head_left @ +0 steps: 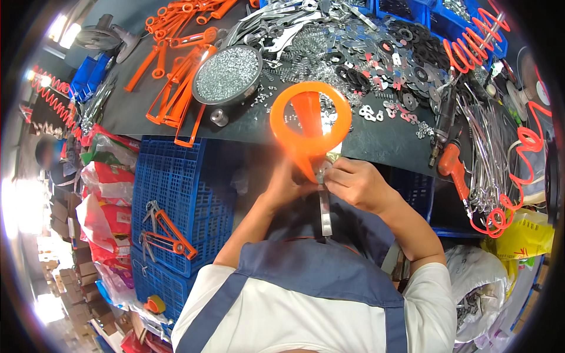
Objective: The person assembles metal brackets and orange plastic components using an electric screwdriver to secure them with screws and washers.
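An orange plastic tool handle (280,132) with a large ring end stands up in front of me, close to the camera. My left hand (286,186) is closed round its lower part. A flat metal strip (325,219) extends from the held end toward my body. At the joint, a small round metal part (322,169) shows beside the fingertips of my right hand (356,183), which are pinched together on it. The fingers partly hide this part, and its exact kind is unclear.
Behind lie a bowl of small metal pieces (228,73), orange handles (188,88), and piled springs and plates (376,65). At right are an orange-handled power driver (452,162) and coiled red hoses (532,138). Blue crates (168,194) stand at left below the table edge.
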